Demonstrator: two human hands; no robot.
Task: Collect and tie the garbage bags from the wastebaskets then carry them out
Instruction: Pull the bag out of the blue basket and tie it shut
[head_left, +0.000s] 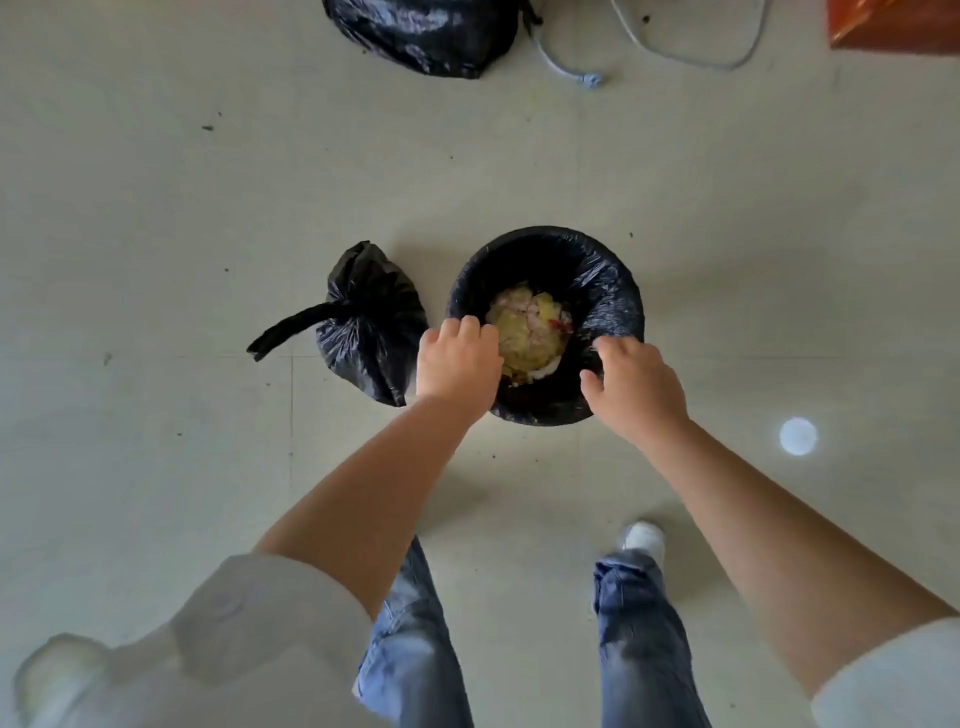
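Note:
A round wastebasket (613, 291) stands on the floor in front of me, lined with a black garbage bag folded over its rim. Yellowish and white rubbish (527, 327) fills the bottom. My left hand (457, 358) curls over the near left rim, fingers bent on the bag's edge. My right hand (636, 384) rests on the near right rim, fingers hooked on the plastic. A small tied black bag (369, 322) with a long twisted tail lies on the floor just left of the basket. A larger black bag (426, 31) sits at the top edge.
A grey cable (571, 67) loops across the floor at the top right, beside an orange object (893, 23) in the corner. My legs in jeans and a white shoe (644, 538) stand below the basket. The floor is pale tile with a bright light spot (798, 436).

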